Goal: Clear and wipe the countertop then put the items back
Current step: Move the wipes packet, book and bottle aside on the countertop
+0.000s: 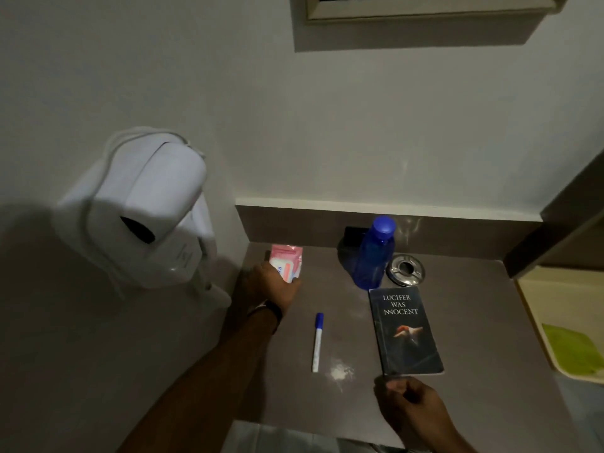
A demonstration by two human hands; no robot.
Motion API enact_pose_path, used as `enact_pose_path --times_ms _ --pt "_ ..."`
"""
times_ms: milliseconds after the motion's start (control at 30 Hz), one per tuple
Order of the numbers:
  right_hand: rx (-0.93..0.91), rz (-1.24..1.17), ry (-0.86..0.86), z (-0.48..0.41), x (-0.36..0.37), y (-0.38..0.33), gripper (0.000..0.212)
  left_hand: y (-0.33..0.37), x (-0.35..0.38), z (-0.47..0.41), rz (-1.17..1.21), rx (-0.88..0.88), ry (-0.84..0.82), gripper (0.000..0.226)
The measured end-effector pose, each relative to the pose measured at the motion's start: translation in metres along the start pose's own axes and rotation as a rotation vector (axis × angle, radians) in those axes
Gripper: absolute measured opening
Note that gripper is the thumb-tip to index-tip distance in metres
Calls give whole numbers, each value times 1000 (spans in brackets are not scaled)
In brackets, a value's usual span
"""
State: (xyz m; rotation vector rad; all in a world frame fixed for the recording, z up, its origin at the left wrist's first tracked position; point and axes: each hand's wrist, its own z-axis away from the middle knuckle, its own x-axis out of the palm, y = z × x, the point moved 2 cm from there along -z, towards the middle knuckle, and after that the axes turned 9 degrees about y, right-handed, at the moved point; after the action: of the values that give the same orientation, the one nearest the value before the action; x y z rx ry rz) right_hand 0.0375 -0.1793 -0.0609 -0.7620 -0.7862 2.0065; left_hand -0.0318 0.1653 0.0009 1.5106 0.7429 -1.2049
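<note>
A grey-brown countertop (pixel 474 322) carries a pink wipes pack (pixel 287 258) at its back left corner, and my left hand (pixel 266 284) is closed on the pack's near end. A blue-capped white pen (pixel 317 342) lies in the middle, with a patch of white powder (pixel 341 372) by its near tip. A dark book (pixel 405 331) lies flat to the right. My right hand (pixel 410 405) hovers just below the book's near edge, fingers curled, holding nothing. Behind the book stand a blue water bottle (pixel 372 253) and a metal ashtray (pixel 406 269).
A white wall-mounted hair dryer (pixel 140 210) hangs left of the counter, close to my left arm. A dark socket (pixel 353 235) sits in the backsplash behind the bottle. A pale tray with a green cloth (pixel 568 348) lies lower right, beyond the counter's edge.
</note>
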Motion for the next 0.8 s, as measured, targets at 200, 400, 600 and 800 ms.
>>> enact_pose_path --times_ms 200,400,600,800 --pt "20 60 50 -13 -4 13 10 -14 25 -39 36 -52 6 73" --pt "1 154 97 -33 -10 19 17 -25 59 -75 -165 -10 70 87" --pt "-45 278 89 -53 -15 26 35 -41 79 -89 -342 -20 91 81" --pt "-70 240 115 -55 -15 15 18 -29 66 -79 -252 -42 140 94"
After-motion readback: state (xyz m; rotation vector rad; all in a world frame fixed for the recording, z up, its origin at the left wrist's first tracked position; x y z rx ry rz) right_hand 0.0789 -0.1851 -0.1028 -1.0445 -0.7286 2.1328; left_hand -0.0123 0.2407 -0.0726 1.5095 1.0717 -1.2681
